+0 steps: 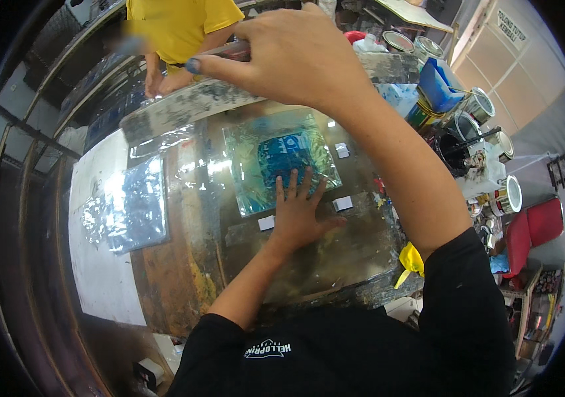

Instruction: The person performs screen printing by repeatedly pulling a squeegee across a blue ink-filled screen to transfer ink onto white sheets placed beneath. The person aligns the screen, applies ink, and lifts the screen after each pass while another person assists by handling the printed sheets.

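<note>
A clear plastic sheet or bag (235,192) with a dark blue printed patch (283,151) lies on the worn table. My left hand (297,208) rests flat on its near part, fingers spread, tips touching the blue patch. Small white rectangles, one (266,223) by the near left corner and others (342,203) on the right, sit around the sheet. High above the far side, my right hand (299,56) is closed, its thumb tip stained blue. A thin greyish edge (236,49) shows at its fingers; what it belongs to is unclear. Behind the sheet runs a stained wooden bar (189,112).
A stack of clear plastic pieces (138,208) lies on a white sheet (107,291) at left. Paint cans (507,195) and a blue container (438,86) crowd the right. A yellow cloth (411,260) hangs at the near right edge. Across the table stands a person (186,30) in yellow.
</note>
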{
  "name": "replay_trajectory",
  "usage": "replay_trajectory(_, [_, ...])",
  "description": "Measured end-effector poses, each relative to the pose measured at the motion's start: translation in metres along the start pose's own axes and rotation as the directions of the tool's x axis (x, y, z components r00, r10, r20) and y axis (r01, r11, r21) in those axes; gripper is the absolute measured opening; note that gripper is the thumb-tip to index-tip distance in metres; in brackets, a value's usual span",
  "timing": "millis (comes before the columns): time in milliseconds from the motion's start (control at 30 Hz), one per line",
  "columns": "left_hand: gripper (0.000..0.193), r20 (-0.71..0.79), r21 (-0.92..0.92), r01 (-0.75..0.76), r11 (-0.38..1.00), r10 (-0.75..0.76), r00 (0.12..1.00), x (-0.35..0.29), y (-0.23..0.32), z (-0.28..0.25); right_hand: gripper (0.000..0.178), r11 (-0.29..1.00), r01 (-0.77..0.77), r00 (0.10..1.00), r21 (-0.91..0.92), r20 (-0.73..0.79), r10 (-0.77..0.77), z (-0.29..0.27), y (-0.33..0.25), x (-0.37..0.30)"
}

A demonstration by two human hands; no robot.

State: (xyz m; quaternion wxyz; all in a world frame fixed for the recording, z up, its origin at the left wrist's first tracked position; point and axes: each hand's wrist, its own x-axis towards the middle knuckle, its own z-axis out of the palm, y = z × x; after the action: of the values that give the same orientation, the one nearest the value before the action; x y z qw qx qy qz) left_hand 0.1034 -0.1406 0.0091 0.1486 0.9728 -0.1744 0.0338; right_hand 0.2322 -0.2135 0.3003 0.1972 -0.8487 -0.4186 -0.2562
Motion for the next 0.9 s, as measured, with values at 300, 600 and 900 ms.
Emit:
replay_trajectory(300, [0.109,-0.202,-0.021,-0.09,0.996,0.084,0.976,-0.009,0.022,0.014,0.077,0.999,-0.045,0.999,-0.023,0.015,0.045,-0.011,-0.007,0.0])
replay_trajectory(600, [0.081,-0.298,-0.174,0.066,0.983,-0.116,0.947,-0.02,0.013,-0.016,0.074,0.998,-0.05,0.999,-0.033,-0.015,0.049,-0.008,0.0,0.004])
replay_trajectory(900, [0.045,-0.25,-0.934,-0.049,0.355,-0.548,0.798,-0.084,-0.081,-0.156,0.049,0.999,0.022,0.961,-0.048,0.275,-0.008,0.05,0.001,-0.087])
